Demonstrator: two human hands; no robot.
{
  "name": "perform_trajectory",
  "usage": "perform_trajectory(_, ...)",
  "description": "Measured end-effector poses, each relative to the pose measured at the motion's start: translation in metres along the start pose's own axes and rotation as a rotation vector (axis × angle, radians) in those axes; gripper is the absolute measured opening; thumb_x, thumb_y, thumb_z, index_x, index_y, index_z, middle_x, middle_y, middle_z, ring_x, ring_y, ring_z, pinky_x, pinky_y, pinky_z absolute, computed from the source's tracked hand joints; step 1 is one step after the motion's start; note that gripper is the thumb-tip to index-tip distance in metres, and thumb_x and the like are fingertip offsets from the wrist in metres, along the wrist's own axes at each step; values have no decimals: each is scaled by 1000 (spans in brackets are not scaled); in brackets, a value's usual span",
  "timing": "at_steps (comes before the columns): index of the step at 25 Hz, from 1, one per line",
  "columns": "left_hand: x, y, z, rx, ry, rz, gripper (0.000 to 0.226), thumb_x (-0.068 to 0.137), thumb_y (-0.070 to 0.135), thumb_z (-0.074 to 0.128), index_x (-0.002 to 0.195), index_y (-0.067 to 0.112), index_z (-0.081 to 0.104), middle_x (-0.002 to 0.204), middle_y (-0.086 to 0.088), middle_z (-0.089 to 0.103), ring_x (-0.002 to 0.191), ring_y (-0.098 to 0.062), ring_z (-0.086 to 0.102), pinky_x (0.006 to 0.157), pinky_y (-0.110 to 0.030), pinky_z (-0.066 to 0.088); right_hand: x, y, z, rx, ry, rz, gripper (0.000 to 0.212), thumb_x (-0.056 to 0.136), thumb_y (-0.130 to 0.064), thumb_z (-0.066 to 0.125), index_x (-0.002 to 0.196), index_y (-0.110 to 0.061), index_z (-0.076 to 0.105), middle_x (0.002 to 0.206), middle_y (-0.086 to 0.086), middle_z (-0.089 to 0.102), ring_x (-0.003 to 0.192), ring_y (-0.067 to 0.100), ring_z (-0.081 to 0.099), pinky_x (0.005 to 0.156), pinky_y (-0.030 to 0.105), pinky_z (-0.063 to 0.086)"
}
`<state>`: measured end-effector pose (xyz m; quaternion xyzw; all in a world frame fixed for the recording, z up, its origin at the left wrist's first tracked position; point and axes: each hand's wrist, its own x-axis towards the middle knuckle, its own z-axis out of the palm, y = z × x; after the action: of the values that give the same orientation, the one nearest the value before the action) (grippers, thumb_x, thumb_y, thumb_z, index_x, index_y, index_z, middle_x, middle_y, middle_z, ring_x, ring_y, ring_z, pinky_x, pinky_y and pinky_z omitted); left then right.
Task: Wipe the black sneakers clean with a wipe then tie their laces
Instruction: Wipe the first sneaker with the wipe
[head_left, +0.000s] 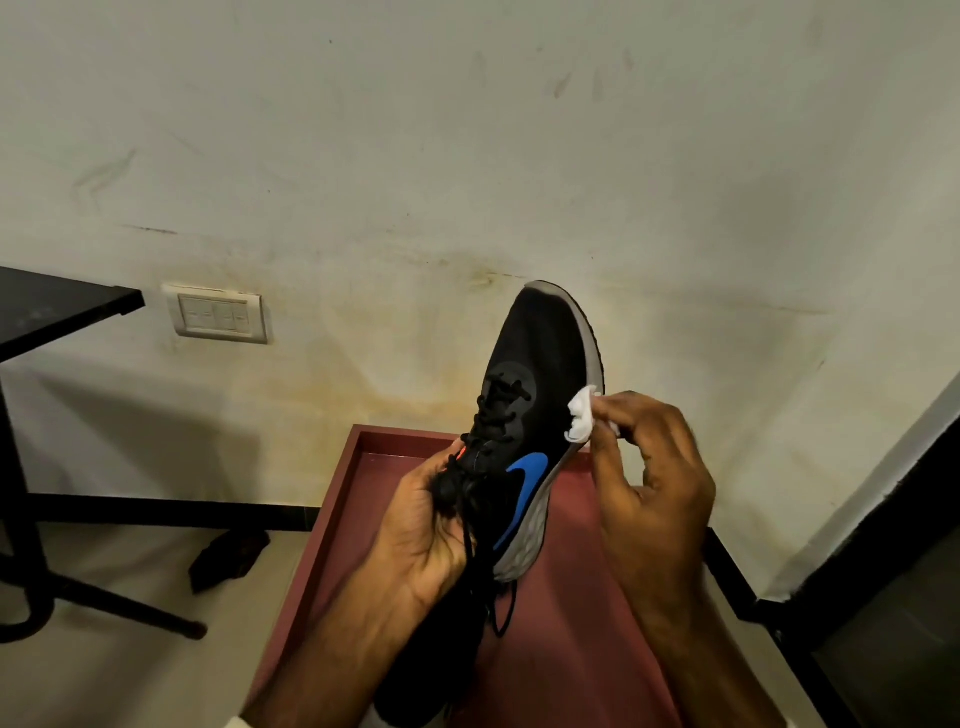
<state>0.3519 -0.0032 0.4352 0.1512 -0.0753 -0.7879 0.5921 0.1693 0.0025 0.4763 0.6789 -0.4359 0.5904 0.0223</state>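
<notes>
A black sneaker (535, 364) with a blue logo and a grey sole is held up in the air, toe pointing up toward the wall. My left hand (426, 525) grips it at the tongue and collar, with the loose black laces bunched under the fingers. My right hand (654, 483) pinches a crumpled white wipe (582, 415) and presses it against the grey sole edge on the shoe's right side. Below my left forearm lies a second black sneaker (431, 670), mostly hidden.
A maroon tray-like surface (571, 649) with a raised rim lies under my hands. A black table (52, 306) with a metal base stands at left. A dark crumpled object (228, 558) lies on the floor by the wall. A switch plate (218, 314) is on the wall.
</notes>
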Motion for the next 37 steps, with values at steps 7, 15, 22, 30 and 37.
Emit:
perform_trajectory(7,-8,9,1,-134,75,55,49,78,3,65,126,-7,60,89,-24,67,50,-27,73,37,-27,56,-66,8,32,80,-492,120,15,103,-12,61,108,-23,69,110,-17,61,106,0,62,89,20,55)
perform_trajectory(15,-4,18,-7,-144,43,32,64,88,8,65,149,0,48,94,-22,66,53,-23,72,40,-24,58,-45,7,17,79,-370,107,13,98,-9,67,103,-20,74,107,-17,65,104,-6,62,85,3,46)
perform_trajectory(22,0,18,-7,-114,34,77,103,36,-10,97,131,-9,59,96,-28,72,60,-30,76,45,-29,61,-88,33,29,-25,-940,40,15,105,-16,56,96,-23,67,97,-16,56,90,-11,54,76,10,40)
perform_trajectory(30,2,-1,5,-157,-4,43,52,61,-6,82,110,-12,69,84,-25,72,53,-26,74,42,-25,59,-51,31,-11,82,-273,143,16,93,-5,72,97,-20,75,103,-17,68,102,4,67,87,15,53)
perform_trajectory(37,12,-6,-3,-21,-28,66,65,59,7,94,119,-2,68,96,-20,77,66,-22,78,55,-24,63,-74,42,2,-16,-720,7,15,102,-14,60,104,-26,69,105,-19,59,101,-6,57,90,16,43)
